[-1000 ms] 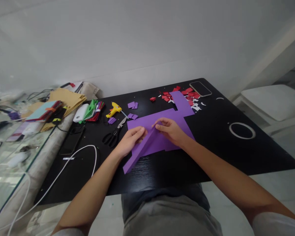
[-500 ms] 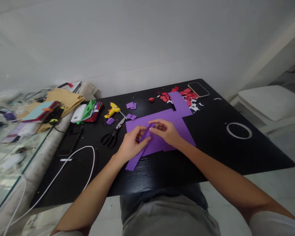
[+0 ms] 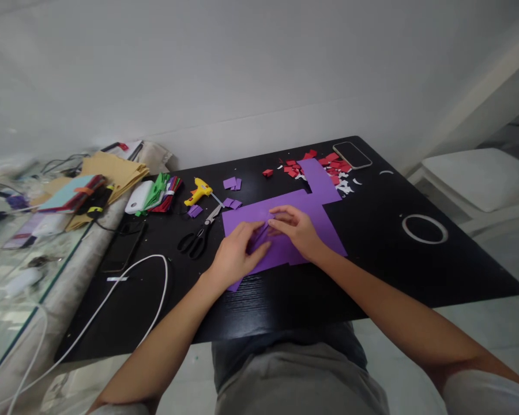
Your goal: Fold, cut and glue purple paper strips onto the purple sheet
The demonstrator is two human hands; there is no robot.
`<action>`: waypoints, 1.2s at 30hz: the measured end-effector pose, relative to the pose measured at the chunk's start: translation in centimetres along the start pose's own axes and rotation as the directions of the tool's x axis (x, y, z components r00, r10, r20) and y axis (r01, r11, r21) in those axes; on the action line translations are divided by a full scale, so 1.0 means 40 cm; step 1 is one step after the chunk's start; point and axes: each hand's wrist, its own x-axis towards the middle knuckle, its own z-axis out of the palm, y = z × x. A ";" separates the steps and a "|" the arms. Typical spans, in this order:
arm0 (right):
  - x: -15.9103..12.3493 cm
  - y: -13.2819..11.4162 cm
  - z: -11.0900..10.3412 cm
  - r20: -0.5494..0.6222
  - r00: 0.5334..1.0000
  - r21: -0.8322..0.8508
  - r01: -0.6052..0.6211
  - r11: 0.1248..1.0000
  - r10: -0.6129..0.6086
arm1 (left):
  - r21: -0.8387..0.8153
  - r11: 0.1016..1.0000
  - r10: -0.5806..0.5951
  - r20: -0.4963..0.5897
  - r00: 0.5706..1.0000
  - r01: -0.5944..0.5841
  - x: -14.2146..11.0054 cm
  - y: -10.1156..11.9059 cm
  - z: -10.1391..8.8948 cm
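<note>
Black table (image 3: pixel 259 311), faint wood grain, set against a pale wall (image 3: pixel 259 69). White seat (image 3: pixel 480 178) well off to the right of the right hand, glass table (image 3: pixel 8 323) with clutter far left of the left hand, light floor below.

Purple sheet (image 3: pixel 324 222) lies flat under both hands; purple strip (image 3: pixel 235 286) on it, running between them, near corner poking out below the left hand. Left hand (image 3: pixel 236 251): half-curled over the strip, thumb apart from fingers; can't tell if it grips. Right hand (image 3: pixel 300 231): thumb and fingertips close together at the strip's far end; pinch unclear.

Scissors (image 3: pixel 199 235) left of left hand, glue gun (image 3: pixel 198 191) beyond them. Red scraps (image 3: pixel 292 171) and phone (image 3: pixel 352 155) beyond right hand; ring (image 3: pixel 424 229) to its right. White cable (image 3: pixel 166 276) left of left forearm.

Vs. one second ago: strip was raised at a slant, long end sticking out toward the body; now down low, mostly covered. Left hand has moved over it. Scissors and glue gun unmoved on the table.
</note>
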 end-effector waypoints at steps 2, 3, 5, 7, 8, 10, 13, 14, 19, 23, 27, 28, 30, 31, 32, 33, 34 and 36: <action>0.001 -0.002 -0.001 -0.007 1.000 -0.004 -0.005 1.000 0.004 | -0.047 0.999 -0.002 -0.031 1.000 0.000 0.004 0.003 -0.005; 0.002 -0.002 -0.001 -0.005 1.000 -0.002 -0.008 1.000 0.008 | -0.080 0.997 -0.013 -0.063 0.998 0.008 0.006 0.003 -0.007; 0.003 -0.002 -0.002 0.009 1.000 0.014 -0.018 1.000 0.018 | -0.177 0.983 -0.082 -0.148 0.986 0.055 0.014 -0.004 -0.008; 0.002 -0.001 -0.001 0.028 0.999 0.035 -0.028 0.999 0.027 | -0.335 0.929 -0.226 -0.173 0.959 0.158 0.022 -0.015 -0.007; 0.001 0.000 -0.001 0.037 0.999 0.047 -0.032 0.998 0.030 | -0.434 0.872 -0.309 -0.123 0.943 0.229 0.026 -0.020 -0.006; -0.001 0.001 0.000 0.056 0.998 0.066 -0.039 0.997 0.036 | -0.613 0.686 -0.428 0.096 0.899 0.392 0.031 -0.027 -0.004; -0.004 0.001 -0.001 0.064 0.997 0.076 -0.043 0.996 0.038 | -0.725 0.377 -0.424 0.418 0.803 0.576 0.034 -0.025 -0.003; -0.004 0.001 -0.001 0.062 0.997 0.072 -0.043 0.996 0.039 | -0.736 0.315 -0.403 0.469 0.786 0.600 0.034 -0.023 -0.002; -0.003 -0.003 -0.003 0.050 0.998 0.064 -0.046 0.997 0.043 | -0.748 0.282 -0.373 0.491 0.787 0.601 0.033 -0.018 -0.002; -0.005 -0.008 0.001 0.035 0.998 0.051 -0.047 0.998 0.045 | -0.743 0.310 -0.380 0.474 0.794 0.593 0.035 -0.014 -0.002; -0.005 -0.010 0.004 0.024 1.000 0.019 -0.006 1.000 0.005 | -0.736 0.355 -0.377 0.452 0.808 0.577 0.034 -0.010 0.000; -0.005 -0.010 0.004 0.017 1.000 0.000 0.013 1.000 -0.013 | -0.733 0.365 -0.377 0.447 0.811 0.574 0.033 -0.010 0.001; -0.005 -0.008 0.005 0.004 0.999 -0.046 0.051 0.998 -0.051 | -0.725 0.382 -0.377 0.443 0.813 0.573 0.032 -0.009 0.003; -0.005 -0.007 0.006 -0.004 0.998 -0.066 0.068 0.995 -0.068 | -0.720 0.390 -0.378 0.443 0.813 0.574 0.031 -0.008 0.004; -0.005 -0.007 0.006 -0.009 0.997 -0.082 0.081 0.993 -0.082 | -0.714 0.400 -0.377 0.443 0.813 0.575 0.030 -0.007 0.004; -0.005 -0.006 0.007 -0.012 0.996 -0.093 0.092 0.991 -0.093 | -0.708 0.412 -0.376 0.441 0.815 0.573 0.030 -0.005 0.003; -0.005 -0.005 0.007 -0.013 0.995 -0.102 0.100 0.990 -0.102 | -0.702 0.428 -0.372 0.438 0.819 0.570 0.029 -0.003 0.001; -0.006 -0.004 0.008 -0.006 0.993 -0.118 0.114 0.986 -0.115 | -0.688 0.465 -0.360 0.427 0.829 0.557 0.027 0.003 -0.005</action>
